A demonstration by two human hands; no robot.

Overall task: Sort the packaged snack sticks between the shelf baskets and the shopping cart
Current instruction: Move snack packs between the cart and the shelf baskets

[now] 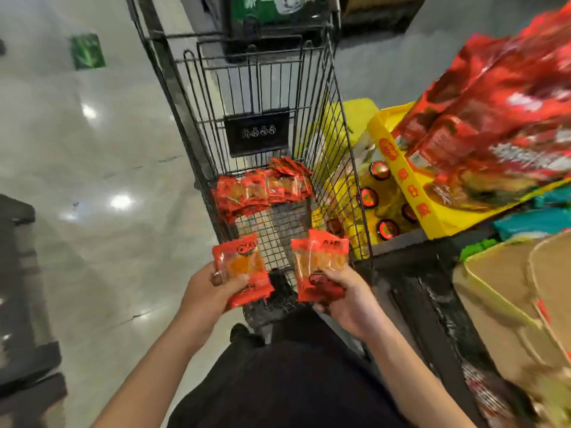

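A black wire shopping cart (312, 97) stands in front of me. Several red-orange snack packets (259, 189) lie in a row at the far end of its floor. My left hand (205, 293) grips one red packet (242, 270) over the cart's near end. My right hand (347, 296) holds a small stack of the same packets (319, 267) beside it. Both hands hover just above the cart's near rim.
A yellow shelf tray (398, 168) of large red bags sits to the right, with red-capped bottles (380, 171) below it. Cardboard boxes (506, 291) fill the lower right. Shiny floor (92, 180) lies to the left, a dark fixture (21, 304) at the far left.
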